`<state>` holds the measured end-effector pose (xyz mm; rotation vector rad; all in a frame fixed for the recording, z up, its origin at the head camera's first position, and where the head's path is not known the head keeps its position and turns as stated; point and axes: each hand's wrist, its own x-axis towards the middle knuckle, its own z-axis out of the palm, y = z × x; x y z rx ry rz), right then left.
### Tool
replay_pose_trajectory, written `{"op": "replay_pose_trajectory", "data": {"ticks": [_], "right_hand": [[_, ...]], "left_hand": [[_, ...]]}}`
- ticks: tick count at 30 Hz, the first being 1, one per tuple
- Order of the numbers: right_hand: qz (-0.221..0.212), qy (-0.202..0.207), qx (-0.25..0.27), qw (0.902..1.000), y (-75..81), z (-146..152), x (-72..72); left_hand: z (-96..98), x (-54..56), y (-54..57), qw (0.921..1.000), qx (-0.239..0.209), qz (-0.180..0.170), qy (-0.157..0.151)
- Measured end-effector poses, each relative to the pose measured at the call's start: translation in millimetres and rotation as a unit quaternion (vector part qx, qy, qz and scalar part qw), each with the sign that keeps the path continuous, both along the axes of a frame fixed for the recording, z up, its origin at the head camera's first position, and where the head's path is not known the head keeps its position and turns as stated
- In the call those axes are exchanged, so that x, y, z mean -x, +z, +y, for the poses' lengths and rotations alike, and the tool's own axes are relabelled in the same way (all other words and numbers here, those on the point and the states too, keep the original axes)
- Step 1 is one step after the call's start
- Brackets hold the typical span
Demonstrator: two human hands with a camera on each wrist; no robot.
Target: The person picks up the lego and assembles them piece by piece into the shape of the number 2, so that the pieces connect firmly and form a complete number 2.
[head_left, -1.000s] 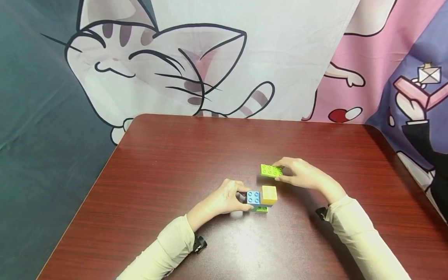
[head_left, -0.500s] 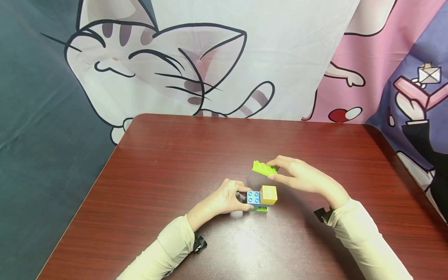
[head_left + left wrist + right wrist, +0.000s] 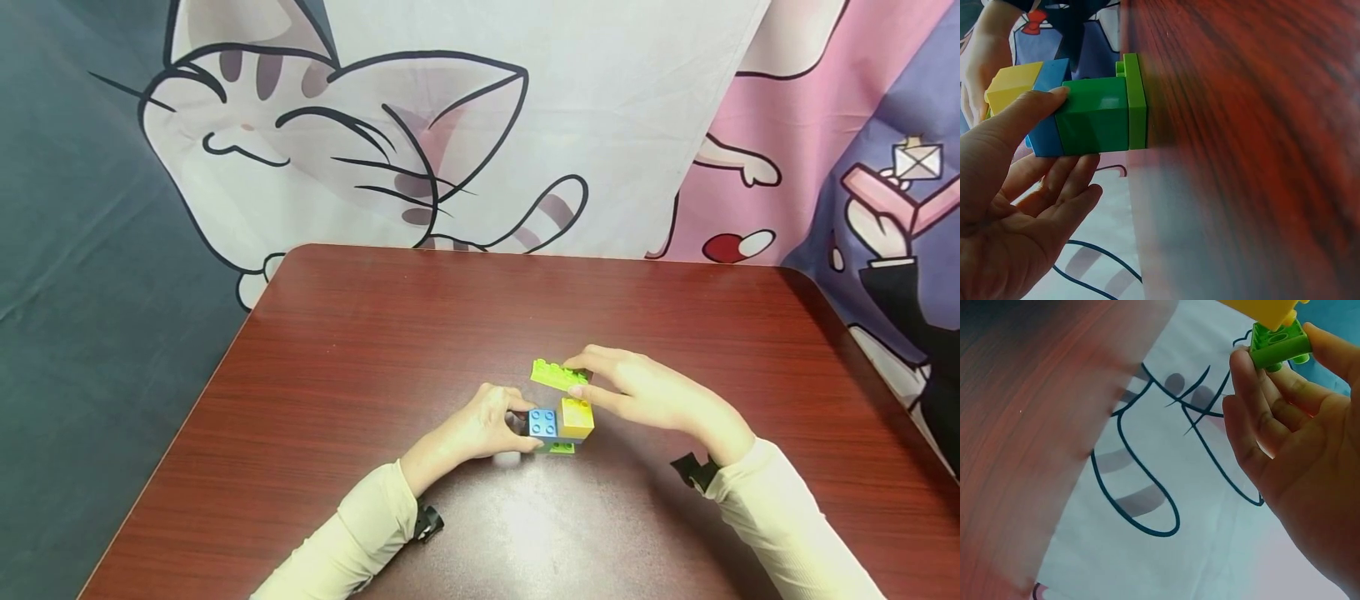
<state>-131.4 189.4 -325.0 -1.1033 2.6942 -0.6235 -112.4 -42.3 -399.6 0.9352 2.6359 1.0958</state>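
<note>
My left hand (image 3: 483,425) pinches a small stack of toy building bricks from its left side, thumb in front and fingers behind. From bottom to top, the left wrist view shows a flat lime brick (image 3: 1137,103), a dark green brick (image 3: 1094,115), a blue brick (image 3: 1049,128) and a yellow brick (image 3: 1017,84). The yellow one sits on the right part of the blue one, whose bare studs show on the left. My right hand (image 3: 641,387) pinches a flat lime-green brick (image 3: 553,375) by its right end, tilted, just behind and above the yellow brick.
The stack stands on a reddish-brown wooden table (image 3: 390,333). A cloth with cartoon cats (image 3: 480,125) hangs along the table's far edge. Black straps (image 3: 427,522) are on both wrists.
My right hand has carried the lime-green brick leftward and tilted it, first raising it, then lowering it toward the yellow brick. My left hand and the stack stay in place.
</note>
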Motion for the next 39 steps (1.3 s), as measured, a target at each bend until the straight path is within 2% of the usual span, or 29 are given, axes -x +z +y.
{"op": "replay_pose_trajectory", "data": {"ticks": [9,18,29,39], "right_hand": [[0.016,0.014,-0.006,0.9998,1.3,2,-9.8],[0.033,0.032,-0.002,0.9989,0.0,4,-16.7],[0.072,0.042,-0.004,0.9965,-2.2,6,-22.4],[0.102,0.048,0.015,0.9935,-5.2,5,-26.1]], "left_hand": [[-0.4,-0.7,0.5,1.0000,-0.007,-0.007,0.001],[-0.5,-0.7,-0.2,0.9999,0.004,0.011,0.003],[0.0,-1.0,-0.6,1.0000,-0.002,-0.003,0.002],[-0.6,-1.0,-1.3,0.9999,-0.009,-0.014,0.003]]}}
